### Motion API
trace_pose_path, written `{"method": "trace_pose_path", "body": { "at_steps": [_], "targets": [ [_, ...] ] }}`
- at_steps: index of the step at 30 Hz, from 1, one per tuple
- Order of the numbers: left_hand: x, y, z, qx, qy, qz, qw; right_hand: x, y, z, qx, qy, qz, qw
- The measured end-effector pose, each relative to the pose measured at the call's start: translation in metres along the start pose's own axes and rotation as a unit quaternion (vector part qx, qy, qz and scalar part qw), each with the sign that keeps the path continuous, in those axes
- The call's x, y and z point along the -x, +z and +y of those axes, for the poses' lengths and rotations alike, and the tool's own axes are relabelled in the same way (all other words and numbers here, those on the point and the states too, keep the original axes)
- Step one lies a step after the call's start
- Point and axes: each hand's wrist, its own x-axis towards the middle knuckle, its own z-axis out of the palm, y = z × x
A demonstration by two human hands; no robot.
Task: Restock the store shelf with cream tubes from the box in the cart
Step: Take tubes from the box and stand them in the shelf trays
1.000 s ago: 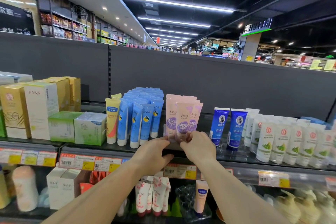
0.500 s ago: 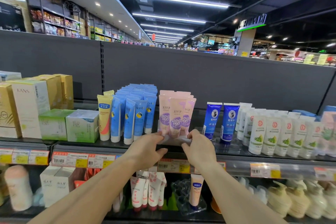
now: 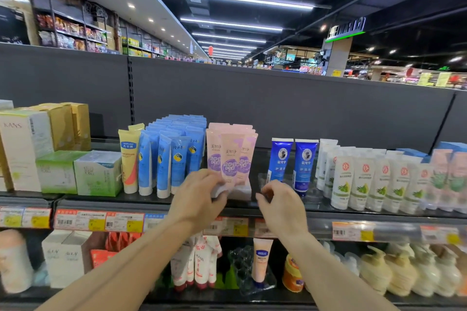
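On the left of the shelf point(image 3: 151, 201) the blue tubes point(image 3: 174, 156) were seen standing in packed rows, with the pink cream tubes point(image 3: 231, 156) just beside them to the right. The left hand point(image 3: 199, 199) was kept at the foot of the front pink tube, its fingers point(image 3: 214, 182) closed around the white cap end as they had been a second earlier. The change lay further right: the right hand point(image 3: 283, 203), which had been pressed against the base of the same pink tubes half a second before, had been drawn away to the right and was held loosely curled and empty, apart from the tubes and in front of the dark blue tubes point(image 3: 293, 159). From this it was judged that the front pink tube had been seated and steadied, and that the placing step was nearly finished. The box and the cart were not in view, so the remaining stock could not be told.
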Motion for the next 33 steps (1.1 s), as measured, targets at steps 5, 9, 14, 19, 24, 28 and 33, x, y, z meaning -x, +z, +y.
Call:
{"method": "trace_pose_path", "body": {
  "at_steps": [5, 9, 14, 19, 24, 28, 33],
  "targets": [
    [-0.011, 0.029, 0.052, -0.024, 0.078, -0.014, 0.997, -0.001, -0.036, 0.049, 0.031, 0.048, 0.036, 0.998],
    [-0.012, 0.054, 0.069, -0.096, 0.063, -0.083, 0.99, 0.003, -0.055, 0.079, 0.045, 0.082, 0.031, 0.995],
    [-0.011, 0.065, 0.087, -0.181, 0.045, -0.114, 0.976, 0.001, -0.056, 0.089, 0.107, 0.087, -0.018, 0.99],
    [-0.008, 0.066, 0.095, -0.184, 0.013, -0.135, 0.974, -0.001, -0.05, 0.089, 0.113, 0.076, -0.048, 0.989],
    [-0.007, 0.065, 0.096, -0.192, -0.002, -0.139, 0.971, 0.001, -0.048, 0.09, 0.111, 0.051, -0.05, 0.991],
    [-0.007, 0.061, 0.093, -0.199, -0.002, -0.142, 0.97, 0.002, -0.042, 0.09, 0.112, 0.049, -0.038, 0.992],
    [-0.005, 0.067, 0.085, -0.168, 0.01, -0.068, 0.983, 0.007, -0.043, 0.09, 0.049, 0.074, -0.03, 0.996]
  ]
}}
